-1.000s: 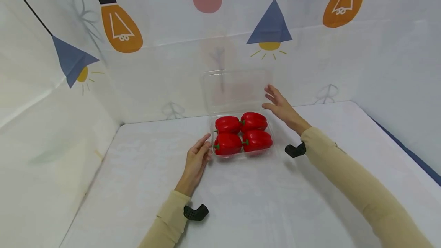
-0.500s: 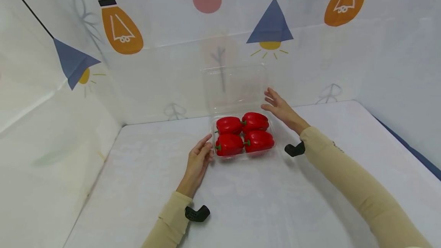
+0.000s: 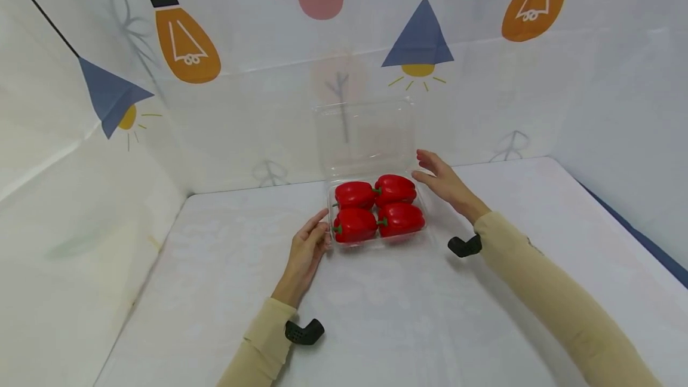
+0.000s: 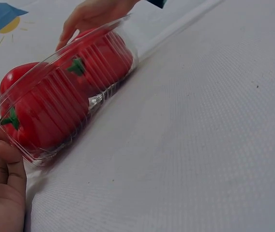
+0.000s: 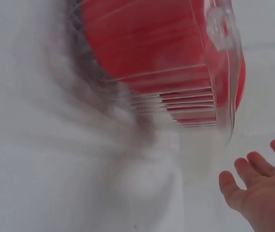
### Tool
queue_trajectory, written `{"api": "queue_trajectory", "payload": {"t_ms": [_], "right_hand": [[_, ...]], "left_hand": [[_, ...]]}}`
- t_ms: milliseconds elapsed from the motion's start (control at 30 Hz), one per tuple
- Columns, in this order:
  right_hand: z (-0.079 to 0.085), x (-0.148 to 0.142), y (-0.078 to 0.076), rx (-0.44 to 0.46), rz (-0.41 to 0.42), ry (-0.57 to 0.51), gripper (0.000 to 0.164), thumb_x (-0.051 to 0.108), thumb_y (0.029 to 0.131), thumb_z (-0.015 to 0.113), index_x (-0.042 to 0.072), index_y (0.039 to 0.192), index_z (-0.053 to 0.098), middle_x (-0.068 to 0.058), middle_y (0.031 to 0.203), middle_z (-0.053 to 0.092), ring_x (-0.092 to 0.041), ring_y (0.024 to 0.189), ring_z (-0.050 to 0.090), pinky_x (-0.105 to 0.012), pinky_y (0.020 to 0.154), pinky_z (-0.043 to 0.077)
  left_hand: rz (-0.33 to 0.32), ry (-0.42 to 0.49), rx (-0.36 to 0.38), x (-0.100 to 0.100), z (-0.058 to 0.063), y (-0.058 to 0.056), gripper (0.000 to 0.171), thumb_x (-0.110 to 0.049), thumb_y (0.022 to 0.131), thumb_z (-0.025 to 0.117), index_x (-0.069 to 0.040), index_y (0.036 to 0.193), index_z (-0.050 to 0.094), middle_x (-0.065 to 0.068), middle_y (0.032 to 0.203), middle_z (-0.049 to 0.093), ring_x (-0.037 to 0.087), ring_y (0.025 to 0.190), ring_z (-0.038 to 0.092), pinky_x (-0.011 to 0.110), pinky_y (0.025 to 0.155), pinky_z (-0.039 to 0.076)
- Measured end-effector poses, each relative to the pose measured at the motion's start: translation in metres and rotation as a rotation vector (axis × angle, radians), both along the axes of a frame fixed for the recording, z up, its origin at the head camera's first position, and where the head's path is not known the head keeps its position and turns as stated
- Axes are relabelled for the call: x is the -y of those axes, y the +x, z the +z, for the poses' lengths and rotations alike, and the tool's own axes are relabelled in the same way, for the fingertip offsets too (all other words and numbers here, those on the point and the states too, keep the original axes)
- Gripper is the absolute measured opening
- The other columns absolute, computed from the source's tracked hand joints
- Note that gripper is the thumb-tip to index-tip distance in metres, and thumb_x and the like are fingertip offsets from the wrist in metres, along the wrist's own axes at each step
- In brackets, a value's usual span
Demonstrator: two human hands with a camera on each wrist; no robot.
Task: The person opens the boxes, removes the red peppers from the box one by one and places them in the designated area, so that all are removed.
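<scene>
Four red peppers (image 3: pixel 401 220) sit two by two in a clear plastic container (image 3: pixel 371 244), which stands on the white tabletop (image 3: pixel 376 309) near its far edge. Raised lid (image 3: pixel 371 130) rises from the container's back side at 12 o'clock; transparent, so hard to make out (glints along its rim give it away). Wall prints show through it.

Taking the container as clock centre, head view: left hand (image 3: pixel 306 249) at 8 o'clock, fingers loosely extended, fingertips touching the container's left side. Exact contact at the near corner is hard to read through the plastic. Right hand (image 3: pixel 443 181) at 2 o'clock, fingers and thumb parted, beside the back right corner; right-wrist view shows a gap between its fingertips and the plastic. That view cuts off the palm and most of the thumb at the frame edge.

Left-wrist view: front peppers and the ribbed wall stand in the way of the rear pair, mostly hidden. Right-wrist view: peppers cropped at the top, shadows below blurred.

Around: black wrist piece (image 3: pixel 303 332) at 7 o'clock, another near 4, each against a beige sleeve. White wall sheet (image 3: pixel 258 112) behind; orange bulb print (image 3: pixel 188 43) at 10, blue lamp print (image 3: pixel 419 37) just past 12, second bulb print cropped at 1.
</scene>
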State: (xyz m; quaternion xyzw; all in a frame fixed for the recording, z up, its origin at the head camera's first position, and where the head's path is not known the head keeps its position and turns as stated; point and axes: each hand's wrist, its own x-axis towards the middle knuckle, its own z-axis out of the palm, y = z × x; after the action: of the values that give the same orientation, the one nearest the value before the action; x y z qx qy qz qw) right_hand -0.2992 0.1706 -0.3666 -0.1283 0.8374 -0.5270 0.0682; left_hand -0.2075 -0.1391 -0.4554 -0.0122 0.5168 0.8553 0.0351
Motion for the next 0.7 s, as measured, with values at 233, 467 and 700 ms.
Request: {"api": "queue_trajectory", "payload": {"t_ms": [233,467,700], "right_hand": [[-0.022,-0.01,-0.004,-0.051,-0.007,0.028,0.065,0.027,0.096,0.055,0.016,0.15,0.021,-0.011,0.154,0.027,-0.031,0.141,0.026,-0.053,0.111,0.029],[-0.025,-0.008,0.008,-0.18,0.018,0.135,0.06,0.026,0.095,0.056,0.012,0.146,0.03,-0.015,0.149,0.034,-0.036,0.136,0.032,-0.055,0.111,0.028],[-0.027,-0.004,0.025,-0.306,0.02,0.18,0.053,0.022,0.093,0.058,0.015,0.142,0.038,-0.011,0.144,0.041,-0.033,0.13,0.038,-0.057,0.106,0.033]], "left_hand": [[-0.013,0.01,0.002,-0.002,0.001,0.0,0.039,-0.008,0.097,0.049,-0.008,0.136,0.048,-0.001,0.086,0.058,0.008,0.067,0.049,0.015,0.062,0.043],[-0.032,0.017,-0.018,-0.002,-0.001,-0.001,0.044,-0.008,0.098,0.047,-0.01,0.141,0.041,-0.002,0.088,0.058,0.008,0.069,0.05,0.016,0.063,0.043],[-0.038,0.025,-0.023,0.001,-0.001,-0.001,0.044,-0.011,0.098,0.049,-0.011,0.141,0.041,-0.002,0.087,0.058,0.009,0.069,0.049,0.016,0.063,0.042]]}}
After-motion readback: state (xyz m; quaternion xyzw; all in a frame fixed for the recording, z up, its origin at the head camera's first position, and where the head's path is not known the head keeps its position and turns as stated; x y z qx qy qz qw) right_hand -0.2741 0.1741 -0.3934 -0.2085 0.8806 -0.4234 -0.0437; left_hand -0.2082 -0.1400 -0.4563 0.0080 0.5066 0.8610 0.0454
